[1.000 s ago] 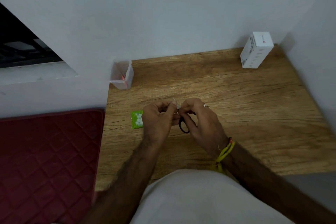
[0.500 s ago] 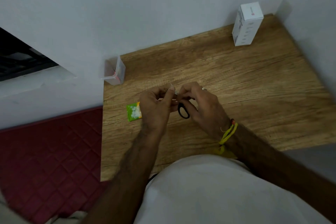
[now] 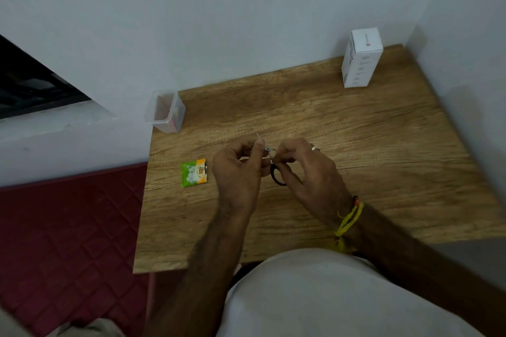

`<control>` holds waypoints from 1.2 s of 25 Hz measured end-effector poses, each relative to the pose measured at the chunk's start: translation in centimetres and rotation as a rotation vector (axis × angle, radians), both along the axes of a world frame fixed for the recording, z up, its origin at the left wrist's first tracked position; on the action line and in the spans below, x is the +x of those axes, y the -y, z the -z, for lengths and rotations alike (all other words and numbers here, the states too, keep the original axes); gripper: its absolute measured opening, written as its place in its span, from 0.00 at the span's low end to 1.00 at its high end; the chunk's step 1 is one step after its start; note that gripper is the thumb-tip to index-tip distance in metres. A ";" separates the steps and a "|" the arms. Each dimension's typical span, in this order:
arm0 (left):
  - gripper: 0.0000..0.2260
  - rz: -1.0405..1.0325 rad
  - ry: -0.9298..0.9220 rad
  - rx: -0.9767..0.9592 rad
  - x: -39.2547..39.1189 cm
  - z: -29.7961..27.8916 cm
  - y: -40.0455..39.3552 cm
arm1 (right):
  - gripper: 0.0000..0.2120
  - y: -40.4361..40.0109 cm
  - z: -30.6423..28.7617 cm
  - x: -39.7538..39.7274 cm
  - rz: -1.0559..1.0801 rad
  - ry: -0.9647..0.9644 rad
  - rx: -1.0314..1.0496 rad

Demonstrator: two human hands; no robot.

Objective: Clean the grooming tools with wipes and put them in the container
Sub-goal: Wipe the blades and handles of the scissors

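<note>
One head-worn camera looks steeply down and forward, close over the wooden table (image 3: pixel 356 145)

Green-and-orange sachet (image 3: pixel 193 173), white box (image 3: pixel 361 59), quilted maroon mat (image 3: pixel 68 241), woodgrain table (image 3: pixel 356 131).

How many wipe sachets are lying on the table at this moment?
1. A green and orange sachet lies flat on the wooden table, just left of the left hand. Others could be hidden under the hands or inside the clear container.
</note>
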State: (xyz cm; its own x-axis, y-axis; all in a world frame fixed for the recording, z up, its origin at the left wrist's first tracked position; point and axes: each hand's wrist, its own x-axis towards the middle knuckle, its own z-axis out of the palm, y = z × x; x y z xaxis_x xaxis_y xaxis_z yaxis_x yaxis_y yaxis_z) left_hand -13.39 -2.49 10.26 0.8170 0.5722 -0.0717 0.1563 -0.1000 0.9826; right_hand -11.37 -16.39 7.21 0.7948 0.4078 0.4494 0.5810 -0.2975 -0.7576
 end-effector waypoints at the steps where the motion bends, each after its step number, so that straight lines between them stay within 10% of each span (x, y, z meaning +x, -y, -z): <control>1: 0.08 -0.011 0.003 0.007 0.0 0.1 0.3 | 0.09 0.2 -0.1 -0.1 -0.016 0.010 -0.003; 30: 0.07 0.014 0.115 -0.052 0.8 -1.4 -8.2 | 0.07 -8.1 -0.3 -3.6 0.205 0.147 -0.085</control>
